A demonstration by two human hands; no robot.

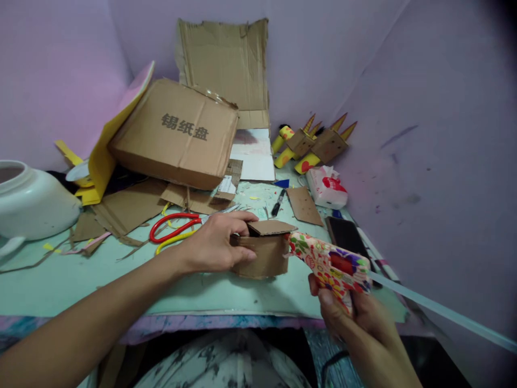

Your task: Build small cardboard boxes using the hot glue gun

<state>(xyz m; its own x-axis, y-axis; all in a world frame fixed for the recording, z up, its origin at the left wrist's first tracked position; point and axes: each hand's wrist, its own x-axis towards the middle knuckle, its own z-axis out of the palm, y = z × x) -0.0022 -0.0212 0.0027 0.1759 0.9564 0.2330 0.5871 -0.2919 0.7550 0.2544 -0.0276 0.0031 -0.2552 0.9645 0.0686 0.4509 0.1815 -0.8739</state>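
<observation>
My left hand (218, 241) grips the left side of a small folded cardboard piece (264, 256), its fingers and thumb closed on the edge. A pointed flap at the top of that piece stands partly raised over a dark gap. In my right hand (355, 318) is a flower-patterned hot glue gun (329, 264), held by its handle. The gun's nozzle points left and meets the right upper edge of the cardboard; whether glue is coming out cannot be seen. A long translucent glue stick (440, 310) sticks out of the gun's back end.
Scissors (173, 229) with red and yellow handles lie left of my left hand. A large cardboard box (177, 134) leans over scraps behind. Further right are a black marker (278, 203), a flat cardboard piece (304, 206), a tissue pack (328, 186), a phone (347, 235) and horned cardboard figures (323, 145). A white pot (36, 205) stands far left.
</observation>
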